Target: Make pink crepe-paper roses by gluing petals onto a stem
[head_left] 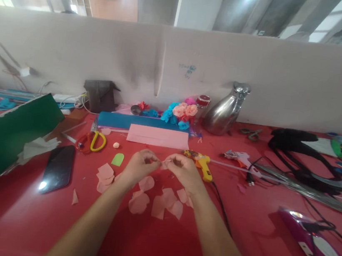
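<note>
Pink paper in the head view: a small piece (164, 166) is sitting between the left hand (140, 167) and the right hand (185, 172), just above the red surface (155, 247). Fingers on both sides are pinching it at the tips; exact fold is too small to read. Cut pink petals are lying below and around the wrists: one stack (105, 176) to the left, one group (139, 202) by the left forearm, another (158, 207) between the forearms. Green rounded cutout (118, 159) is lying left of the left hand, small pale ball (116, 145) just beyond it. Yellow glue gun (206, 169) is lying right beside the right hand, cord trailing toward the near side. Folded pink sheet (158, 137) is lying beyond the hands, paper flowers (185, 111) and steel jug (223, 114) standing behind. Phone (57, 169) is lying far left, purple iron (313, 243) resting far right.
</note>
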`<state>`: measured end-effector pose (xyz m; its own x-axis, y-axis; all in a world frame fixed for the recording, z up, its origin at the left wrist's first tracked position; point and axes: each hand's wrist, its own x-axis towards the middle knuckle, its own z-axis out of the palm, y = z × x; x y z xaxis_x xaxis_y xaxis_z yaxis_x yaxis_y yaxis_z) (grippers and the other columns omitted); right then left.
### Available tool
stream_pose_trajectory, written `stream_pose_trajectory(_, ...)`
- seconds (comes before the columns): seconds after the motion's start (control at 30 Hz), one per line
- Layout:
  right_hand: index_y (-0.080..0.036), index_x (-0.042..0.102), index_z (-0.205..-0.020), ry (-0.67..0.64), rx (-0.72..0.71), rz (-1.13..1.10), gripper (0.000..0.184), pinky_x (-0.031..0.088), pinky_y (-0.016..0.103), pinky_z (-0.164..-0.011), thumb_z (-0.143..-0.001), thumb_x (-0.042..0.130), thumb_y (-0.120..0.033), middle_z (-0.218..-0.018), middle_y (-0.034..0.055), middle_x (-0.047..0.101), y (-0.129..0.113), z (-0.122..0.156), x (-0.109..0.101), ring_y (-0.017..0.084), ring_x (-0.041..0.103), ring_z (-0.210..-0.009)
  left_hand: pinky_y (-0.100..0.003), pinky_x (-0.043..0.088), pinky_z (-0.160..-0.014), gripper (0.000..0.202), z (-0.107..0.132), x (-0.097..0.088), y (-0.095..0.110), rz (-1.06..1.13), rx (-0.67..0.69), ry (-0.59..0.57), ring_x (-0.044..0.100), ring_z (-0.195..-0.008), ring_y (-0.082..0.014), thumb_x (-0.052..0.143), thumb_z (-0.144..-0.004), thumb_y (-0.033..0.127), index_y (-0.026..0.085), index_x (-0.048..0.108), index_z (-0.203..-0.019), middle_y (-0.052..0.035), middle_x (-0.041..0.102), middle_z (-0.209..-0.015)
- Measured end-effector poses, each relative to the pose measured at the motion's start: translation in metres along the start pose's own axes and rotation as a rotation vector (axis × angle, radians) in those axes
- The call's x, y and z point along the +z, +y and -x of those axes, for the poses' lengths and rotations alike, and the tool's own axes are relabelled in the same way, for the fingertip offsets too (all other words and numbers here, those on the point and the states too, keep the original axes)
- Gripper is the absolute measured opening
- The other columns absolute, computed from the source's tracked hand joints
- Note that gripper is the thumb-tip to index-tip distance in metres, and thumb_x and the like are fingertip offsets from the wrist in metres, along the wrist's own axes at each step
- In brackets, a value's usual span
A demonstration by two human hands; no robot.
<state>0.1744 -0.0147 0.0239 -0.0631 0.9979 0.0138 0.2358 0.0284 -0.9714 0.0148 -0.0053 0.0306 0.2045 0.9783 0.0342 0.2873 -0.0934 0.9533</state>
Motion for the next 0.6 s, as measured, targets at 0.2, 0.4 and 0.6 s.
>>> stream_pose_trajectory(0.2, -0.019, 0.059, -0.069, -0.006, 0.004, -0.019, 0.007, 0.041, 0.027, -0.065, -0.069, 0.055, -0.025, -0.069, -0.0006, 0.063, -0.0013, 0.0001, 0.0002, 0.015, 0.057, -0.067, -0.023, 0.037, -0.06, 0.011, 0.0002, -0.0014, 0.0019, -0.027, -0.016, -0.003, 0.047, -0.063, -0.0101, 0.058, -0.067, 0.026, 0.017, 0.064, -0.063, -0.0011, 0.058, -0.076)
stream_pose_trajectory(0.4, -0.019, 0.059, -0.07, -0.03, -0.009, -0.033, 0.007, 0.042, 0.028, -0.067, -0.07, 0.054, -0.023, -0.07, 0.0002, 0.064, 0.0002, -0.0001, -0.0001, 0.016, 0.059, -0.069, -0.023, 0.037, -0.061, 0.01, 0.0011, -0.003, 0.0045, -0.033, -0.028, -0.018, 0.046, -0.063, -0.0097, 0.057, -0.067, 0.024, 0.017, 0.064, -0.065, -0.0008, 0.058, -0.077)
stream_pose_trajectory(0.6, -0.019, 0.057, -0.071, -0.024, -0.009, -0.036, 0.006, 0.042, 0.027, -0.064, -0.07, 0.054, -0.024, -0.067, -0.0005, 0.064, -0.0018, 0.0002, 0.0004, 0.016, 0.059, -0.067, -0.023, 0.037, -0.06, 0.01, 0.0009, -0.0022, 0.0057, -0.019, -0.04, -0.025, 0.048, -0.065, -0.0103, 0.058, -0.067, 0.024, 0.018, 0.066, -0.067, -0.0018, 0.059, -0.08)
